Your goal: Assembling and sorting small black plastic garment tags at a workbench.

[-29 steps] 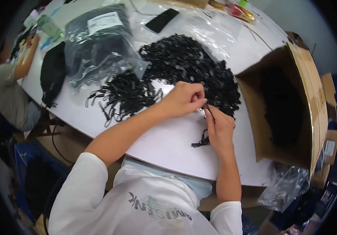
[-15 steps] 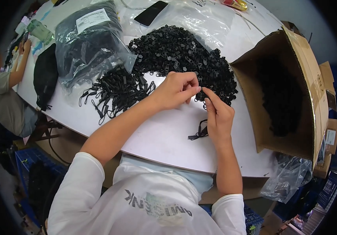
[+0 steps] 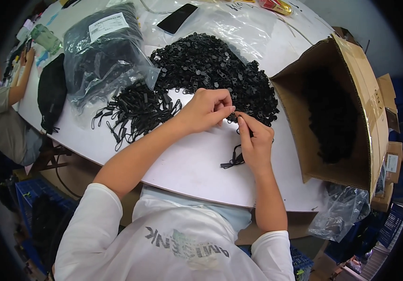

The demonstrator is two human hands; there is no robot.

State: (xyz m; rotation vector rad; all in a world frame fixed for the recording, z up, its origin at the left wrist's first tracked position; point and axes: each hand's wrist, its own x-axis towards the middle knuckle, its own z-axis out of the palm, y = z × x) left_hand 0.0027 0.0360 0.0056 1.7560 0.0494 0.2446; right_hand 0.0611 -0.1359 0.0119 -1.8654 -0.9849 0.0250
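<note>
My left hand (image 3: 207, 111) is closed in a pinch over the front of a heap of small black zipper-pull pieces (image 3: 210, 63). Its fingertips meet those of my right hand (image 3: 256, 140), also pinched. Whatever is between them is mostly hidden; only a bit of black shows under the right fingertips. Beside the right palm, a few black cord pulls (image 3: 232, 161) show by the table, and I cannot tell whether that hand holds them. Left of my left wrist lies a pile of black cord pulls (image 3: 138, 110) with loops and slim ends.
An open cardboard box (image 3: 300, 136) with black contents lies on its side at the right. A clear bag of black goods (image 3: 105, 61), a black pouch (image 3: 52, 93) and a phone (image 3: 177, 18) lie on the white table (image 3: 196, 182). Another person (image 3: 11, 110) sits far left.
The whole view has shifted slightly. My right index finger has come down closer to the thumb, and both hands stay together in the same place.
</note>
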